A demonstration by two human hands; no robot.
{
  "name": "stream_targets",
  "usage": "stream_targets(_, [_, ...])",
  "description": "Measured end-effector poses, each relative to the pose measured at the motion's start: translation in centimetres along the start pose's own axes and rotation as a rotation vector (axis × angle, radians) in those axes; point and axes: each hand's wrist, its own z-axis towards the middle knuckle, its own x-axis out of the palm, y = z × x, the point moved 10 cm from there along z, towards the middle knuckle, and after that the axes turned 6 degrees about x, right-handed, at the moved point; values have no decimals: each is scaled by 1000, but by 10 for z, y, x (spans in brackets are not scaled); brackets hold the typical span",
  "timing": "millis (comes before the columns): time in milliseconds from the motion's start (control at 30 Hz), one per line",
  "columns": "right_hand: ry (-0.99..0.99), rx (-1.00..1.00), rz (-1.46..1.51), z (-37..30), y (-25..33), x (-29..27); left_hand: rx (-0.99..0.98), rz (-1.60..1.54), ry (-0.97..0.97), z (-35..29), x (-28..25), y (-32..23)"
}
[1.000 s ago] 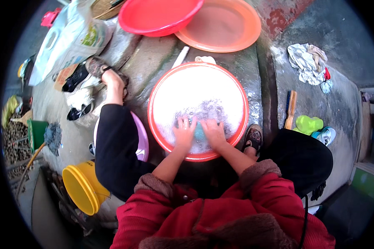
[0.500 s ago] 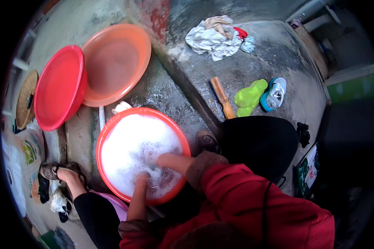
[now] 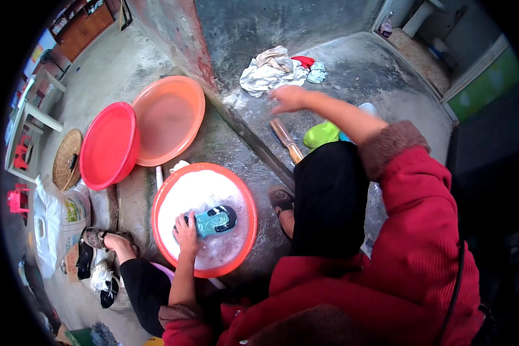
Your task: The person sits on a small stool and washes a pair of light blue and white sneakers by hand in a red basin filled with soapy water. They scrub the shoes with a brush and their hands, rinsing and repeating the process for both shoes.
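Note:
An orange-red basin [image 3: 250, 230] full of white suds [image 3: 199, 190] stands before me. My left hand [image 3: 185, 232] grips one end of a teal and black shoe [image 3: 218, 221], which lies wet on the foam. Stretched out ahead, my right hand [image 3: 288, 99] is in the air, empty, its fingers apart. In the picture it comes close to a heap of white cloths [image 3: 271, 72] and a wooden stick [image 3: 285, 138] on the floor. Green slippers [image 3: 322, 135] are partly hidden behind my right knee.
To the left, a red basin [image 3: 106, 147] leans by a wide orange basin [image 3: 173, 124]. A round woven tray [image 3: 68, 161] lies farther left. Several shoes [image 3: 101, 277] rest beside my left foot. A raised concrete ridge [image 3: 251, 138] crosses the floor.
My right hand has left the suds and swung forward and to the right. The teal and black shoe now shows above the foam, under my left hand. The view has shifted.

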Motion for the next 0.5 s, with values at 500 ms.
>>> stream_targets(500, [-422,1025,82,-245,-266,151,167,100,-35,-43,34,-15])
